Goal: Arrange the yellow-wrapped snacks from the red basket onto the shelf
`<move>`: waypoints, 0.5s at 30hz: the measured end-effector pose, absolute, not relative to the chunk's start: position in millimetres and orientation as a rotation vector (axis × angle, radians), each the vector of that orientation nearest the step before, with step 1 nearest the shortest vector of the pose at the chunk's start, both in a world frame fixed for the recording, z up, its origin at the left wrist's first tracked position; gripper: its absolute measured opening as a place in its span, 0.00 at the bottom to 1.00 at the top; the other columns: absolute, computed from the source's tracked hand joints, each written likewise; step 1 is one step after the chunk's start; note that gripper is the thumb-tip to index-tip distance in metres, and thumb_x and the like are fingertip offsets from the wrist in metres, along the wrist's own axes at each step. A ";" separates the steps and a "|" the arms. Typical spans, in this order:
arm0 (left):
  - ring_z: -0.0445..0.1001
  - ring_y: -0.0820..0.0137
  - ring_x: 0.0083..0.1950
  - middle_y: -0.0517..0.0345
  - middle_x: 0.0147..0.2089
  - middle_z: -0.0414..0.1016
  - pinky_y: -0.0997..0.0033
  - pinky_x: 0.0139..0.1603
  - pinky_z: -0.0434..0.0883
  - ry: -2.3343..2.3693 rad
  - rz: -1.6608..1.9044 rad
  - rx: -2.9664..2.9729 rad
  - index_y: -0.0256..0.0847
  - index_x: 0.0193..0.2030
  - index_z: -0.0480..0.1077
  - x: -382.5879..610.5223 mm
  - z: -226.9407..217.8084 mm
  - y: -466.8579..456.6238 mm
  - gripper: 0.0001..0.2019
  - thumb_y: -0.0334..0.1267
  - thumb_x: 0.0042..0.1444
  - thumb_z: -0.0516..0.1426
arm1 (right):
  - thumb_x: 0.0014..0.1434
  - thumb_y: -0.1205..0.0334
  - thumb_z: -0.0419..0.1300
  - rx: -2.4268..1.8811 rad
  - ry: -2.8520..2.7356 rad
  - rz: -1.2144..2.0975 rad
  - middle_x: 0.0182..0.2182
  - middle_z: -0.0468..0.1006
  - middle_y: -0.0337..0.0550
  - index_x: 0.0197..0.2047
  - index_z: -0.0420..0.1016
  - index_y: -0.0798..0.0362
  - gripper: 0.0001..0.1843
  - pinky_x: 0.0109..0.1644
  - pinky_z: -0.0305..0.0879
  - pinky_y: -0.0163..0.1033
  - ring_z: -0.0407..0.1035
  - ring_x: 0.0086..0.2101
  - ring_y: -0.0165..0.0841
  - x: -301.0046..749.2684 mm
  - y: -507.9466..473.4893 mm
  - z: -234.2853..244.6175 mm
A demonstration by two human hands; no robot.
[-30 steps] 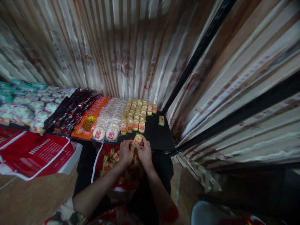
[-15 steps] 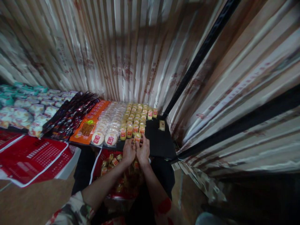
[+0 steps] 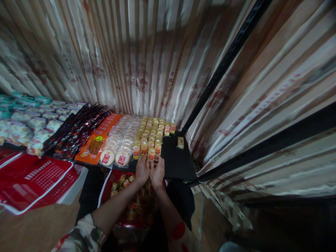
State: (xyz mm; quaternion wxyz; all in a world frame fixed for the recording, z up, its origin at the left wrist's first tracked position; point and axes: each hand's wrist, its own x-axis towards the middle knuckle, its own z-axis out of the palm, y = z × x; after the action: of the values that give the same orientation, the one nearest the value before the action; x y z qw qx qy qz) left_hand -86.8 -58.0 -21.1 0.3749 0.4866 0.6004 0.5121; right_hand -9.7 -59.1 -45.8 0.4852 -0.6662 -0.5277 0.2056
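Fingers (image 3: pixel 142 161) nearly closed, your left hand (image 3: pixel 142 172) and right hand (image 3: pixel 157 172) pinch one packet (image 3: pixel 151 154), likely two-sided for steadiness; matching rows (image 3: pixel 148 132) lie at twelve o'clock, basket (image 3: pixel 120 173) at seven.

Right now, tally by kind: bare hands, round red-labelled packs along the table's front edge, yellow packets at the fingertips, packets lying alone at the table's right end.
Bare hands: 2 (left hand, right hand)
Front-edge round packs: 2
Yellow packet at fingertips: 1
Lone packet: 1
Total: 6
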 end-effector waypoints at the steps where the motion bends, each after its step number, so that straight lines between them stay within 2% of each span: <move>1: 0.67 0.62 0.47 0.52 0.41 0.70 0.60 0.58 0.61 1.523 1.322 1.227 0.42 0.38 0.70 -86.9 -21.3 -57.5 0.11 0.27 0.47 0.53 | 0.56 0.61 0.50 -1.617 -1.289 0.497 0.42 0.69 0.48 0.44 0.67 0.53 0.13 0.44 0.67 0.42 0.67 0.38 0.35 -10.1 -58.1 -46.0; 8: 0.64 0.60 0.55 0.50 0.47 0.70 0.58 0.63 0.56 1.486 1.347 1.209 0.41 0.42 0.70 -86.2 -24.2 -56.4 0.14 0.29 0.48 0.53 | 0.55 0.63 0.49 -1.625 -1.306 0.479 0.39 0.69 0.46 0.42 0.66 0.52 0.11 0.45 0.66 0.42 0.68 0.38 0.35 -9.8 -53.7 -48.9; 15: 0.64 0.60 0.55 0.49 0.50 0.69 0.58 0.62 0.57 1.474 1.361 1.248 0.40 0.44 0.70 -86.4 -28.6 -58.2 0.15 0.29 0.49 0.53 | 0.55 0.63 0.49 -1.672 -1.340 0.460 0.38 0.70 0.46 0.39 0.66 0.52 0.09 0.43 0.66 0.41 0.68 0.37 0.35 -11.3 -54.1 -49.5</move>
State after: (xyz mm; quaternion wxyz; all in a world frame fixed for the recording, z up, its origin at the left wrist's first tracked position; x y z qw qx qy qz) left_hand -86.4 -58.2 -28.6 0.3796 0.4888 0.5771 0.5329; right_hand -11.3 -54.1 -49.5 0.4573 -0.6786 -0.5437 0.1865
